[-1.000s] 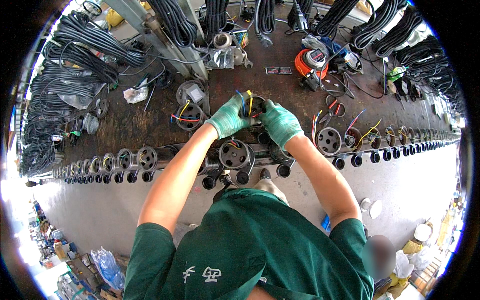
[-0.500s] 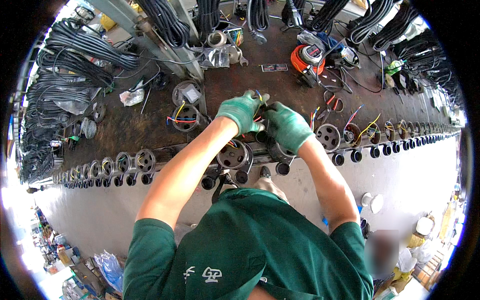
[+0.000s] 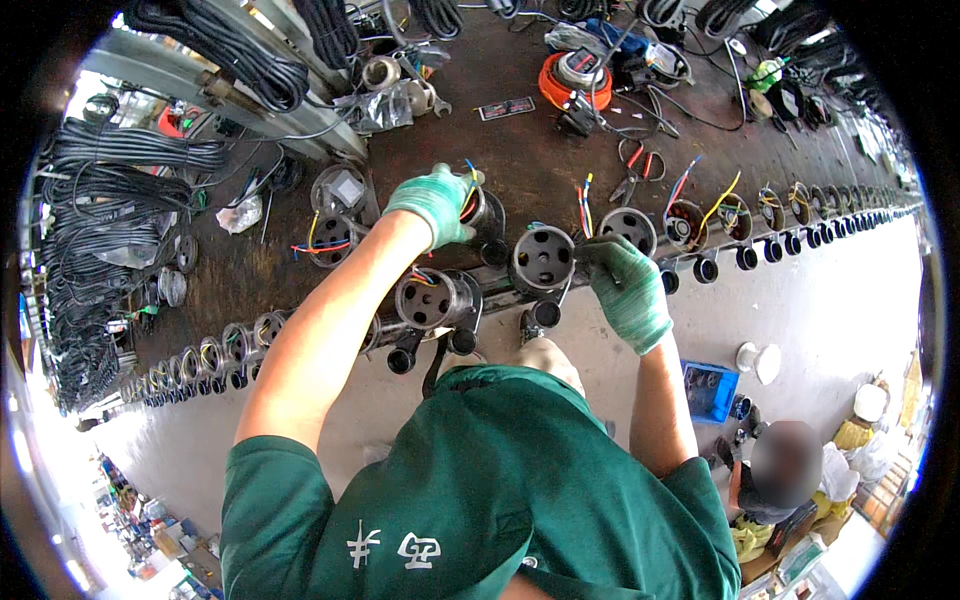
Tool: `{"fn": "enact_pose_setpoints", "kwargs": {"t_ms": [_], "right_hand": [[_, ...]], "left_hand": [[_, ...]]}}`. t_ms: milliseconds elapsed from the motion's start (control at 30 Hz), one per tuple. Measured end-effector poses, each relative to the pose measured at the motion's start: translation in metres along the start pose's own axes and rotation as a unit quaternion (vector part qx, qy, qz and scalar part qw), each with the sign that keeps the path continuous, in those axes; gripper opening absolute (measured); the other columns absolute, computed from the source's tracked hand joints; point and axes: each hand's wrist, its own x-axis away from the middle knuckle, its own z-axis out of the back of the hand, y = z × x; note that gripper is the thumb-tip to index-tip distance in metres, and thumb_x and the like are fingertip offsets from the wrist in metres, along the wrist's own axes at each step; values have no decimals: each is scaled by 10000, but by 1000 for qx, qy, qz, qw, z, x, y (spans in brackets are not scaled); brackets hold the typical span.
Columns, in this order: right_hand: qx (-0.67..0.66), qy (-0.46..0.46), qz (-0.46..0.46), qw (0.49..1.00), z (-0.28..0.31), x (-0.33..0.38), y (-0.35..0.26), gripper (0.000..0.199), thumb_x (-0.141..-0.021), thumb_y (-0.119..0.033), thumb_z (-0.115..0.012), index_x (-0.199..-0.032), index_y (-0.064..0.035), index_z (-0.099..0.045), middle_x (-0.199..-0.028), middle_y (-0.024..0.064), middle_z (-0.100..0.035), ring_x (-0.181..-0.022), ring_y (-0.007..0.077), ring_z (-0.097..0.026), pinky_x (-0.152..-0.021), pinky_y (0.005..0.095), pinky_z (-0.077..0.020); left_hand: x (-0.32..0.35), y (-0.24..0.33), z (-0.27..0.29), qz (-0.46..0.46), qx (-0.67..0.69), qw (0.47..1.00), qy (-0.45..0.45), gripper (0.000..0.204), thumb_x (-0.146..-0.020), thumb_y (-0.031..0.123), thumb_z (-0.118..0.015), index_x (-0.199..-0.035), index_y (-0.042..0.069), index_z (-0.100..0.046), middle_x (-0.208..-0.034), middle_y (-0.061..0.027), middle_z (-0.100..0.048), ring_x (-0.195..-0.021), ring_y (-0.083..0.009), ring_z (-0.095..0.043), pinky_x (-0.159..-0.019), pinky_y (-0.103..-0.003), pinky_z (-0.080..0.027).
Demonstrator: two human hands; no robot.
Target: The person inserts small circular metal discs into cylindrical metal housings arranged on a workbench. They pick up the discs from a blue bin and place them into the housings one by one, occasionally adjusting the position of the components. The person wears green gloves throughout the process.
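Observation:
My left hand (image 3: 436,207), in a green glove, grips a dark cylindrical housing (image 3: 487,215) that is tilted on the bench, with coloured wires coming out of its top. Its fingers wrap around the housing's left side. My right hand (image 3: 628,290), also gloved, has dark, loosely bent fingers that point left, between a housing with a holed face (image 3: 543,257) and another holed housing (image 3: 628,231). Whether the fingertips touch either one, I cannot tell. Nearer my left forearm sits one more holed housing (image 3: 428,299) with short wires.
Red-handled pliers (image 3: 637,170) and an orange reel (image 3: 574,82) lie further back on the dark bench (image 3: 440,140). Black cable bundles (image 3: 130,150) crowd the left. Housings line the front edge. Behind me are a blue crate (image 3: 709,391) and another person (image 3: 770,480).
My hands have parted: the right has moved right and toward me, while the left stays on the housing at the back. The view has shifted, showing more of the blue crate.

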Motion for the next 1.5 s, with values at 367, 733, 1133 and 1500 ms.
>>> {"fn": "enact_pose_setpoints", "kwargs": {"t_ms": [367, 733, 1133, 1500], "right_hand": [[-21, -22, -133, 991, -26, 39, 39, 381, -947, -173, -699, -1296, -63, -596, -1003, 225, -745, -927, 396, -736, -789, 454, -583], [266, -121, -185, 938, -46, -13, 15, 418, -918, -175, -585, -1314, -54, -534, -889, 237, -743, -852, 424, -739, -741, 517, -580], [16, -45, -145, 988, -26, 0, -19, 263, -950, -62, -662, -1210, -28, -673, -986, 227, -734, -916, 385, -724, -796, 396, -564], [337, -209, 28, 917, -12, -44, 41, 328, -904, -113, -668, -1223, -38, -667, -1214, 180, -655, -1022, 392, -676, -897, 453, -558]], "left_hand": [[47, 28, -12, -77, 52, 872, 480, 601, -841, 271, -793, -1369, 80, -580, -1373, -195, -604, -1179, -372, -650, -989, -464, -552], [78, 103, -76, -65, 247, 941, 223, 1226, -639, 343, -946, -1600, 51, -242, -1556, -309, -387, -1400, -475, -453, -1148, -481, -463], [112, 66, -107, -61, 713, 663, 221, 1038, -766, 264, -912, -1577, 41, -303, -1402, -181, -541, -1245, -281, -580, -1081, -400, -488], [106, 82, -140, -105, 807, 539, 219, 756, -1045, 516, -572, -1604, 75, -316, -1435, -74, -542, -1232, -172, -564, -1034, -329, -495]]}}
